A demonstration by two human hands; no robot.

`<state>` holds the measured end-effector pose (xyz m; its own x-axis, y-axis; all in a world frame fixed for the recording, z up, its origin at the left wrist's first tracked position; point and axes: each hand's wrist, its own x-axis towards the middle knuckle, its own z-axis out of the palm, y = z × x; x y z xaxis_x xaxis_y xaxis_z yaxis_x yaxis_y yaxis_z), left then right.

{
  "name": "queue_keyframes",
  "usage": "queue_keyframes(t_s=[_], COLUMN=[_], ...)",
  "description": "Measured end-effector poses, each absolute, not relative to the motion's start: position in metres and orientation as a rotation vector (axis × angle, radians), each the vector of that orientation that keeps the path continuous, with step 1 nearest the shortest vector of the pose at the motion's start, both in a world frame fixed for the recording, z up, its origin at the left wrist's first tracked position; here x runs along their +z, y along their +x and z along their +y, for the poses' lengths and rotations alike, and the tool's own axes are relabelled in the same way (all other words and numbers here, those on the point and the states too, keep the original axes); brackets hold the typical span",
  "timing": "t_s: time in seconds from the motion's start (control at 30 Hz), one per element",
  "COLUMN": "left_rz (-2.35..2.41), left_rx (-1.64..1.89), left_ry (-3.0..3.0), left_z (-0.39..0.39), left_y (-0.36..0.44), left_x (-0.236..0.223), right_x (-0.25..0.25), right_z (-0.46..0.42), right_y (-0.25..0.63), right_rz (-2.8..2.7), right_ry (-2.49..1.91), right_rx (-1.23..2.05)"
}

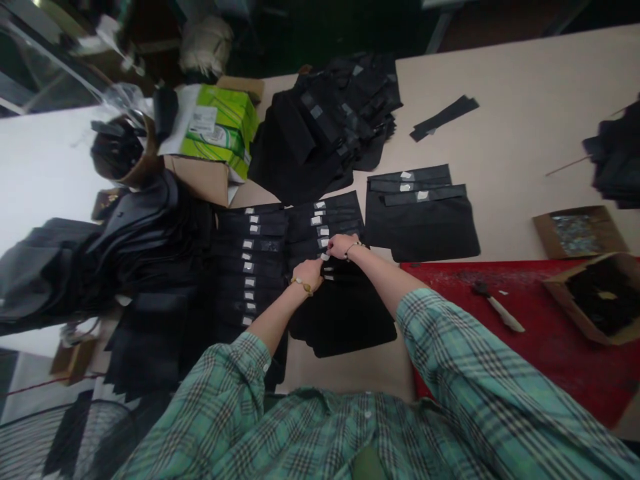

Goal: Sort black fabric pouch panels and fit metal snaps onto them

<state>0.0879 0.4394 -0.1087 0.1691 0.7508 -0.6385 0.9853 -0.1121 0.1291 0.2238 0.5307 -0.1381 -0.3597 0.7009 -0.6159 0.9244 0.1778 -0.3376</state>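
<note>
Well, left hand: your left hand point(307, 275) lay across two columns of black fabric pieces point(250, 267), fingers curled down; grip unclear.
Right hand: your right hand point(343, 245) sat just beside it, fingertips point(330, 245) bent over one white tag point(325, 256); pinching or not, you cannot tell.
Further right: three tagged black strips point(415, 183) lay on the table point(500, 200).

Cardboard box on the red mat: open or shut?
Open: the cardboard box has no lid over it, and dark pieces show inside.

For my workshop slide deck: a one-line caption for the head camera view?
Left hand and right hand handle white-tagged black fabric pieces in overlapping rows on a beige table.
</note>
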Motion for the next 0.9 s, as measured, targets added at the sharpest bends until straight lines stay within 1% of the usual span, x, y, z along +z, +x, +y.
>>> queue_keyframes(t_s=[0.1, 0.2, 0.33, 0.5, 0.6, 0.7, 0.77, 0.9], left_rz=[1.479, 1.411, 1.429, 1.388, 1.514, 1.642, 1.660, 1.547], left_rx=[-0.655, -0.700, -0.685, -0.613, -0.469, -0.438, -0.484, -0.590], left_ry=[1.953, 1.923, 1.915, 2.034, 2.195, 2.137, 2.038, 1.956], left_z=[0.432, 0.429, 0.434, 0.451, 0.465, 0.475, 0.480, 0.492], left_y=[0.088, 0.088, 0.090, 0.090, 0.088, 0.088, 0.089, 0.088], left_x=[-0.106, -0.104, -0.101, -0.100, -0.106, -0.114, -0.116, -0.111], right_x=[-0.138, -0.137, -0.143, -0.135, -0.117, -0.104, -0.107, -0.129], right_z=[0.532, 0.528, 0.520, 0.516, 0.510, 0.485, 0.457, 0.392], right_y=[0.223, 0.224, 0.220, 0.216, 0.241, 0.293, 0.333, 0.396], right_rz=[2.085, 2.102, 2.188, 2.264, 2.430, 2.496, 2.379, 2.181], right_ry=[1.623, 1.568, 1.565, 1.724, 1.932, 2.380, 2.667, 2.821], right_rx=[-0.988, -0.969, -0.851, -0.851, -0.735, -0.601, -0.530, -0.512])
